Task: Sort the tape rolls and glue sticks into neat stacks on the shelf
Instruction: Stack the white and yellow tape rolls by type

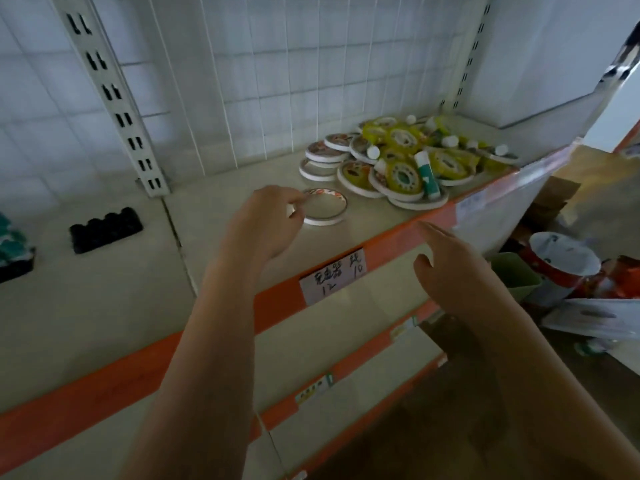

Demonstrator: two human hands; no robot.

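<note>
white rim and printed inside, one flat tape roll (325, 211) lies on its own on the beige shelf (221, 209), and my left hand (265, 225) is at its left edge with the fingertips curled down onto the rim, pinching it there while the roll sits on the board. my right hand (450, 265) hangs out in front of the orange shelf lip (388, 237), fingers straight and slightly spread, thumb out to the side, holding nothing and touching nothing that i can make out. further right and back on the same shelf is the jumbled pile of tape rolls (401, 161), white-edged flat rolls overlapping one another with yellow rolls on top, well apart from the single roll under my fingers. mixed into that heap are the glue sticks (427, 174), one with a green and white body lying across the front rolls, others showing only as small white caps toward the back. a handwritten price label (332, 277) is stuck on the orange lip between my two forearms. far left on the neighbouring shelf section sits a black ridged tray (105, 230), and a teal and white item (12, 244) is cut off at the frame edge. behind everything runs a white wire grid back panel (277, 74) beside a slotted metal upright (114, 95).
</note>
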